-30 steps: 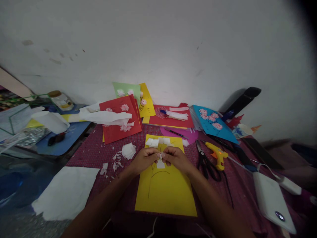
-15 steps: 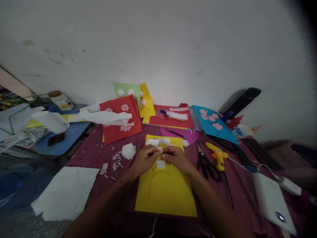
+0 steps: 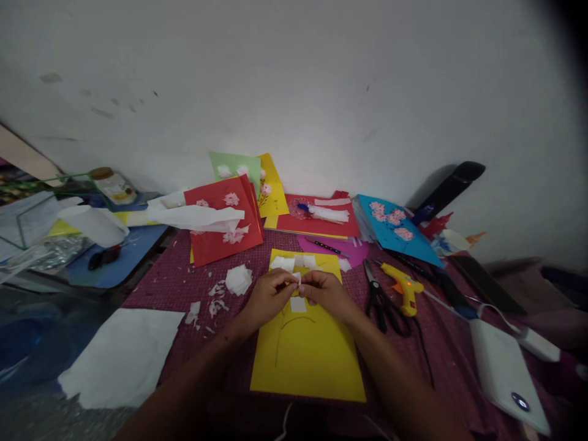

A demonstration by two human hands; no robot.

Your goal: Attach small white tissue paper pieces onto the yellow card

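My left hand [image 3: 267,298] and my right hand [image 3: 328,294] meet over a yellow sheet [image 3: 316,361]. Between their fingertips they pinch a small piece of white tissue paper [image 3: 297,277], partly hidden by the fingers. Just below the hands, a white paper square [image 3: 298,304] lies flat on the sheet. Thin dark curved lines run over the yellow surface. Beyond the fingers, more white tissue pieces [image 3: 283,264] rest along the sheet's far end. A stack of cut white tissue [image 3: 239,280] sits left of my left hand, with torn scraps [image 3: 217,304] beside it.
Right of the sheet lie black-handled scissors [image 3: 383,303] and a yellow glue gun [image 3: 402,286] with a lit orange spot. Red cards [image 3: 220,239] and a blue card [image 3: 395,229] with pink flowers stand behind. A large white paper [image 3: 124,355] hangs at the left edge.
Almost nothing differs. Both hands keep their place over the yellow sheet, the fingertips still pinching the tissue paper, with only a slight shift of the fingers.
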